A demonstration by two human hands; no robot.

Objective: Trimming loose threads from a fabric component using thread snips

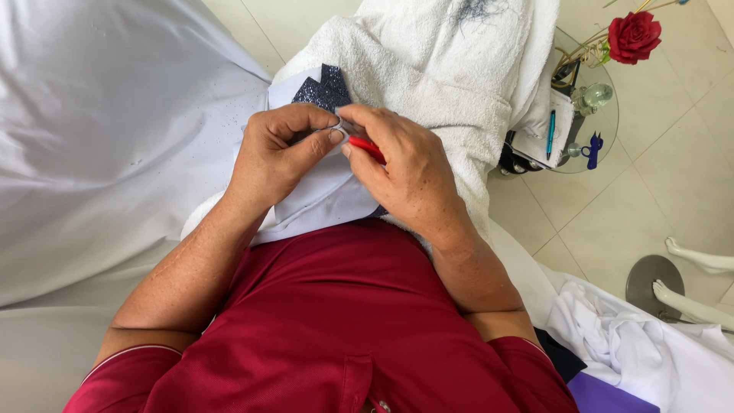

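Pinching the white cloth (325, 200) on the lap, the left hand (279, 153) is closing tight while the right hand (401, 172) is gripping a red tool (367, 148); the glittery dark patch (325, 89) is lying only partly worked.

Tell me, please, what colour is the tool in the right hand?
Red, seen in the head view.

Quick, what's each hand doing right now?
Left hand: closed, pinching the white fabric piece.
Right hand: closed, holding a slim red tool.
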